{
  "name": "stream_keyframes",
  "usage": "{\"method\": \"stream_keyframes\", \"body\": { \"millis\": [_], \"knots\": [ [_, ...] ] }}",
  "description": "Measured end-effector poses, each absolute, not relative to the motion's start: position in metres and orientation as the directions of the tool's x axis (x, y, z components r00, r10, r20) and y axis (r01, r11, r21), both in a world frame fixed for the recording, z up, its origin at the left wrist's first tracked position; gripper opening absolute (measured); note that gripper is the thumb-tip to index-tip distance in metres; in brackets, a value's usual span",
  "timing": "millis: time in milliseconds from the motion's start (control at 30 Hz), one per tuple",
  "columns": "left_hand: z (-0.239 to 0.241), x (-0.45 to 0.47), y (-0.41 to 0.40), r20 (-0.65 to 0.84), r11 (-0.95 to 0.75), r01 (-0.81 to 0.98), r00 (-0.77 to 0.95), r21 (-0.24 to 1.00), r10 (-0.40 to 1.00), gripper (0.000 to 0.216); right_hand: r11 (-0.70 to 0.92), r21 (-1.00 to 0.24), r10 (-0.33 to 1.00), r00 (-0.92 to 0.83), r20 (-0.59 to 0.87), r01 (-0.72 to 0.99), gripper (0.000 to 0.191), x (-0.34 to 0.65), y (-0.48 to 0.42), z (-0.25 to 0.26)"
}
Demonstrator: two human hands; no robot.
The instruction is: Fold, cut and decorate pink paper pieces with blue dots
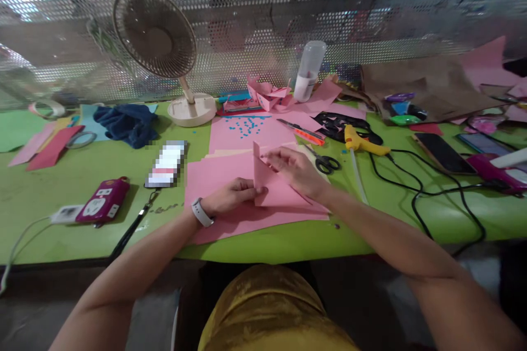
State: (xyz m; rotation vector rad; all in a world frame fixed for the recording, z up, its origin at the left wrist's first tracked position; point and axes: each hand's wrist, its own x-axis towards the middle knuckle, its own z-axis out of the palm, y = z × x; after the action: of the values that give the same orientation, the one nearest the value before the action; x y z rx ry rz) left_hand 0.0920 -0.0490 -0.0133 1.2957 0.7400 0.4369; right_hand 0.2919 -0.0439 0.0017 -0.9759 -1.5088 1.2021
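A folded piece of pink paper (278,189) stands partly raised between my hands, above larger pink sheets (222,225) on the green table. My left hand (236,195) pinches its lower left edge between thumb and fingers; a pale watch band circles that wrist. On the other side, my right hand (294,167) has its fingers bent at the upper part of the same paper, thumb and fingertips close to the fold. Whether those right fingertips grip the paper or only rest on it is hard to see. Black-handled scissors (327,163) lie just right of my right hand.
A yellow glue gun (364,142) with a black cord lies right. Behind are an orange cutter (307,134), blue paper bits (247,127), folded pink paper (269,93), a bottle (308,71) and a fan (156,35). A phone (167,163) and purple power adapter (102,200) sit left.
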Motion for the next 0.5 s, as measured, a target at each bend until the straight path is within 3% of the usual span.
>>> {"method": "stream_keyframes", "body": {
  "millis": [200,333,500],
  "knots": [
    [-0.018,0.094,-0.040,-0.100,0.267,-0.298,0.475,0.916,0.874,0.034,0.063,-0.931,0.998,0.034,0.055,-0.360,0.068,0.313,-0.020,0.003],
    [-0.024,0.099,-0.039,-0.053,0.189,-0.407,0.322,0.894,0.945,0.027,0.045,-0.938,0.996,-0.057,0.069,-0.344,0.056,0.303,-0.028,-0.003],
    [-0.032,0.101,-0.039,-0.044,0.199,-0.425,0.347,0.883,0.937,0.022,0.018,-0.979,0.994,-0.098,0.039,-0.204,0.035,0.280,-0.041,-0.015]
  ]
}}
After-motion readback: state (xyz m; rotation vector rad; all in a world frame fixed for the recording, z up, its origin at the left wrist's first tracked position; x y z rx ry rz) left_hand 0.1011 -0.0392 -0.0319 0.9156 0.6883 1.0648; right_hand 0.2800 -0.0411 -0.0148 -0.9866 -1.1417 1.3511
